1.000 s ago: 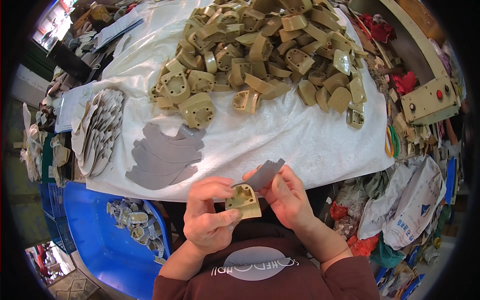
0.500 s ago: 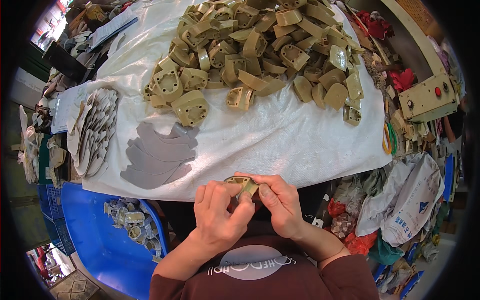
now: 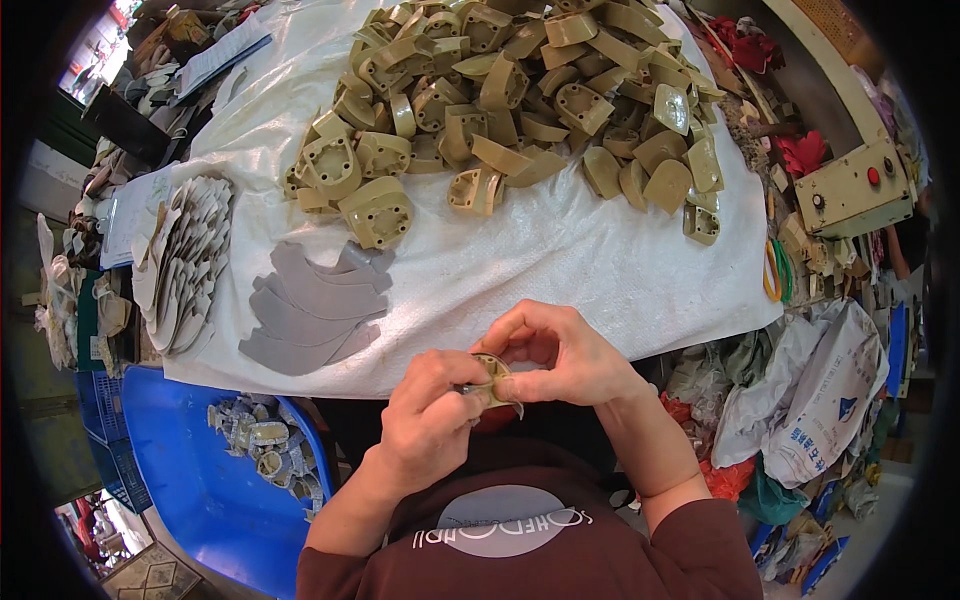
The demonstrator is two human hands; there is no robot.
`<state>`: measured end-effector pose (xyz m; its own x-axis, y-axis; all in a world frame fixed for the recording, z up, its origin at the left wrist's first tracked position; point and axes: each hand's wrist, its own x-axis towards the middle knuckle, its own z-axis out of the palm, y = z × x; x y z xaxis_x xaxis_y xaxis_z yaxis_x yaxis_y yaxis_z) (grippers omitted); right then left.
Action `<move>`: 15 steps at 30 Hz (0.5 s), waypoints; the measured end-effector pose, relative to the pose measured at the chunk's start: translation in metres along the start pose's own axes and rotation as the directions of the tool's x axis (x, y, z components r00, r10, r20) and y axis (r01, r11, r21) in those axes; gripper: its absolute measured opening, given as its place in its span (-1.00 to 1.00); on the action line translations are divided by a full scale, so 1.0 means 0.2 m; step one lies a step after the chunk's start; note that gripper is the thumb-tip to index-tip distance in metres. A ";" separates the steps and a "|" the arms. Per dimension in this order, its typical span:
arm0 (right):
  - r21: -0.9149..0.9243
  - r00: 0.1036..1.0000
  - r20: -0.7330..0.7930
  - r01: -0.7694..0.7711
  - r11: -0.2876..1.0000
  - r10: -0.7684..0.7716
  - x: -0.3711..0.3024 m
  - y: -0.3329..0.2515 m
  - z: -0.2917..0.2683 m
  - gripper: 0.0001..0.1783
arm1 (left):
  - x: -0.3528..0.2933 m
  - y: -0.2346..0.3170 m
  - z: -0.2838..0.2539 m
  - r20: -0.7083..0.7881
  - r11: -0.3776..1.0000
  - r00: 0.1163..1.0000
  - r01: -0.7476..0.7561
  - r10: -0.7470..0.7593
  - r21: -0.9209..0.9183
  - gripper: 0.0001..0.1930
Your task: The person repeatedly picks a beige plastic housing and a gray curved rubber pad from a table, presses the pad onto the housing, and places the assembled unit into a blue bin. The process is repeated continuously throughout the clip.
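Observation:
Just off the near edge of the white sheet, an olive shoe heel (image 3: 489,368) sits between my two hands, its hollow top with holes partly showing. My left hand (image 3: 430,415) is closed around its left side, thumb and fingers pressing on it. On the other side, my right hand (image 3: 572,358) has its thumb against the heel and its fingers bent above the far rim. A thin strip of material shows at the heel's near side, mostly covered by fingers. Flat grey curved cover pieces (image 3: 310,315) lie fanned out on the sheet to the left.
A large heap of olive heels (image 3: 500,110) covers the far part of the white sheet (image 3: 560,250). Stacked pale curved pieces (image 3: 185,265) stand at left. Below them, a blue tub (image 3: 190,480) holds several grey-covered heels. Plastic bags (image 3: 830,400) and a control box (image 3: 855,190) are at right.
My right hand has shifted up and right, its fingers lifting over the heel while the thumb stays on it. My left hand has turned slightly, and the heel is tilted differently.

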<state>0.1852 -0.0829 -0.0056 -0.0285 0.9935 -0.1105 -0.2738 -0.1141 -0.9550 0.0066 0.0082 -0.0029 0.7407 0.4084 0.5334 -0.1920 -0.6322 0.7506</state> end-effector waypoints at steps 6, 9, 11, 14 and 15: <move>0.130 0.976 -0.210 -0.030 0.991 0.057 -0.01 0.00 0.06 -0.61 | -0.03 -0.01 0.04 -0.179 0.969 0.964 0.163 -0.196 -0.185 -0.79; -0.283 0.916 -0.131 0.332 0.900 -0.379 -0.01 0.04 0.06 -0.64 | -0.04 0.00 0.07 -0.242 0.923 0.920 0.228 -0.308 -0.309 -0.81; -0.374 0.875 -0.104 0.407 0.833 -0.474 -0.01 0.06 0.07 -0.69 | -0.03 0.00 0.08 -0.257 0.918 0.911 0.233 -0.321 -0.321 -0.81; -0.448 0.834 -0.163 0.415 0.792 -0.528 0.01 0.07 0.13 -0.78 | -0.01 0.01 0.11 -0.261 0.917 0.908 0.237 -0.327 -0.322 -0.81; -0.463 0.827 -0.191 0.398 0.792 -0.528 0.01 0.07 0.14 -0.79 | -0.01 0.01 0.12 -0.268 0.914 0.903 0.244 -0.336 -0.325 -0.81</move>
<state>0.1539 -0.0816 -0.0110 0.3050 0.8816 0.3602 0.2170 0.3039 -0.9277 0.0189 -0.0100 -0.0115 0.5611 0.7576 0.3334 -0.2035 -0.2642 0.9428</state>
